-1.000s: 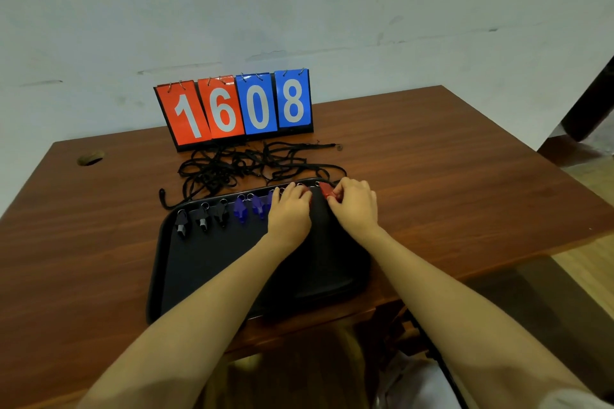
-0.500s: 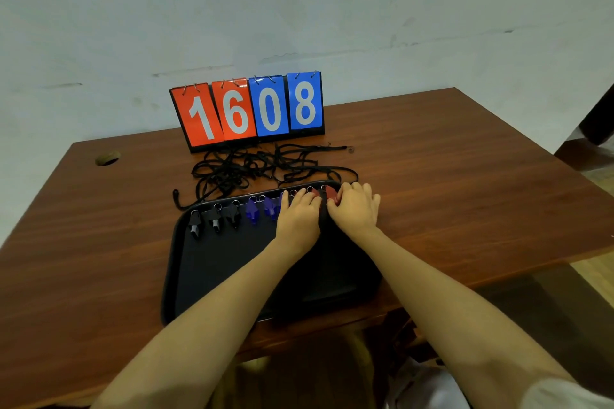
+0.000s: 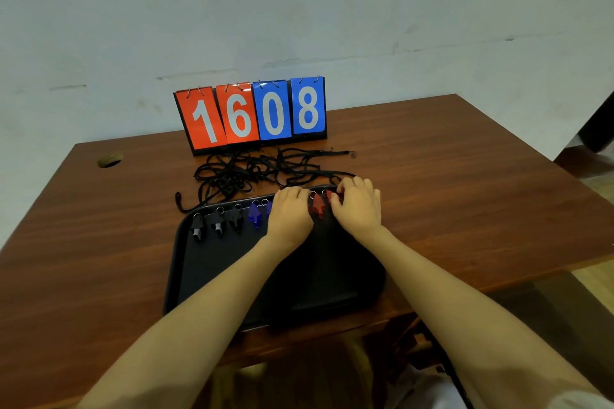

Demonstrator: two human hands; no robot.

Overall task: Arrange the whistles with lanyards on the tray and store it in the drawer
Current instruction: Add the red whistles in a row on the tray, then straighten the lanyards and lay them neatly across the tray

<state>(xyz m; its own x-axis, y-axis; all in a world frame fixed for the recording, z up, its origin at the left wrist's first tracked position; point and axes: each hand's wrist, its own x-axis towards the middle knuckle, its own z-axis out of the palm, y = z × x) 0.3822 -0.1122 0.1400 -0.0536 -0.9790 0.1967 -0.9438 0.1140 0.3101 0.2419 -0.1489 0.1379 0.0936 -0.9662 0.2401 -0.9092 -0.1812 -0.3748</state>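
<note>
Found the tray [image 3: 206, 276] at the near edge of the table [image 3: 465, 209], whistles lined along its far rim, rings away from the body and mouthpieces toward it, so long axis near-to-far. Counted left to right: three black whistles [image 3: 219, 226], two blue whistles [image 3: 255, 214] with the second half hidden, two red whistles [image 3: 317, 206]; cannot rule out more under the left hand [image 3: 289, 214]. Noted the right hand [image 3: 357, 207] at the row's right end, thumb and curled fingers pinching the last red whistle [image 3: 331, 196]. Saw the left hand bent over the row just left of the reds; cannot tell whether holding anything. Judged the right hand nearer the end slot, with any nudge likely sideways along the rim. Logged one tangle of lanyards [image 3: 252, 173] beyond the rim, strands uncountable, just before one scoreboard [image 3: 252, 113] reading 1608. Saw no drawer.
</note>
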